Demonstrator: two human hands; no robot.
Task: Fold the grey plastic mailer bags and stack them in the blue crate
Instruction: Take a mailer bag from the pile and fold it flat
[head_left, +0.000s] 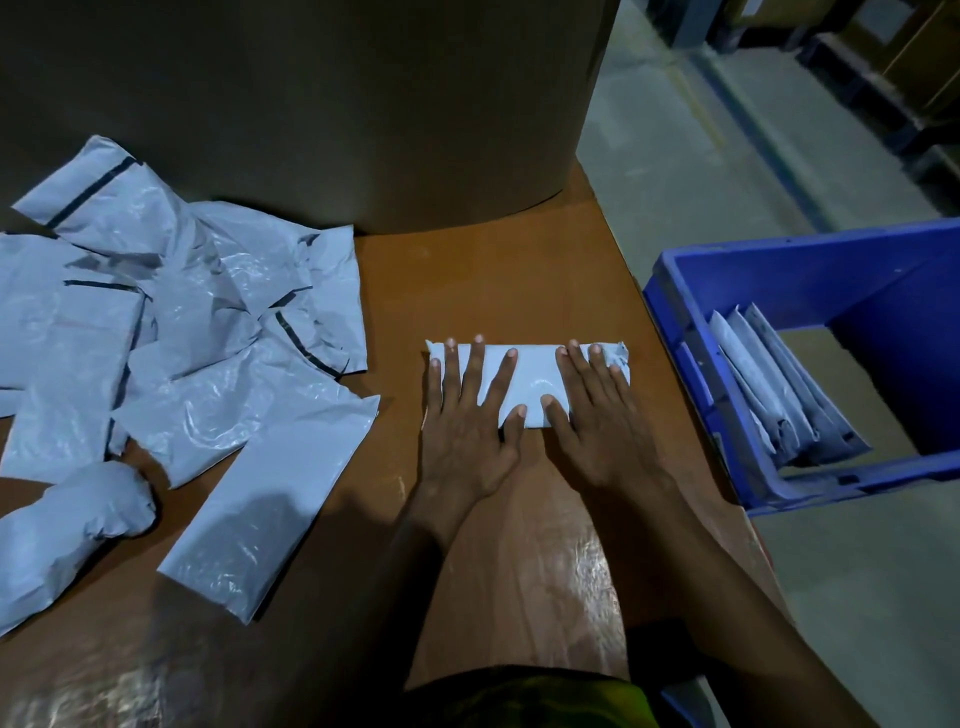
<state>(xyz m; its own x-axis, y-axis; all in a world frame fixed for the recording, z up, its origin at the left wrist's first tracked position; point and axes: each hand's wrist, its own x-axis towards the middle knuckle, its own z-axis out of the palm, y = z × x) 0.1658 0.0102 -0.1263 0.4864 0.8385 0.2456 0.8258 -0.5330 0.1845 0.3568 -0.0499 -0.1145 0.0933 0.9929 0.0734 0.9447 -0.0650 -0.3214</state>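
Toward the right edge of the tabletop (493, 270), I noted the folded grey mailer bag (530, 374) lying flat as a narrow strip, its long side running left to right. The left hand (462, 415) pressed on its left half, fingers straight and spread. The right hand (597, 415) pressed on its right half in the same manner. Neither hand curled round the bag, and both thumbs lay near its front edge, close together.

Past the right edge of the tabletop stood the blue crate (779, 270). Several folded bags (769, 384) leaned on edge against its left wall.

Across the left half of the tabletop lay a loose pile of unfolded bags (182, 322), crumpled and overlapping. One flat bag (260, 499) lay nearest the front edge. At the rear edge stood a large brown cardboard drum (311, 104).
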